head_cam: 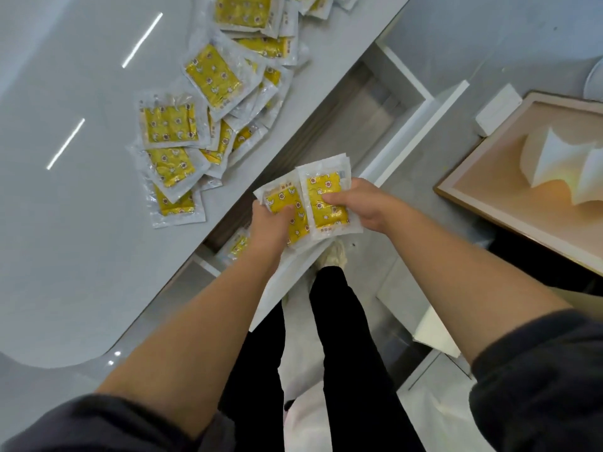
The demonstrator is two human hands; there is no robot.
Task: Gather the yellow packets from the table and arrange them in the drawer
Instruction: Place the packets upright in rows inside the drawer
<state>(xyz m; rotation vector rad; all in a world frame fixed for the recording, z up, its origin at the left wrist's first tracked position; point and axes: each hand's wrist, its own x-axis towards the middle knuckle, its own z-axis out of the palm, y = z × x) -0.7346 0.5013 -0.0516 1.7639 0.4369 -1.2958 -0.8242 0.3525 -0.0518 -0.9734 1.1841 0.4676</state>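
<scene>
A wooden tray [496,194] holds folded white paper [554,158].

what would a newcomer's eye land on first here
The sprawl of yellow packets across the white table, upper left of the view, catches the eye first. Next come the left hand and right hand at centre, gripping the held packets side by side above the open drawer. A lone packet peeks from the drawer beside the left wrist.

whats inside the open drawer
In the drawer, one yellow packet shows at the near end; the far part looks bare. The left hand, right hand and held packets cover the middle.
</scene>
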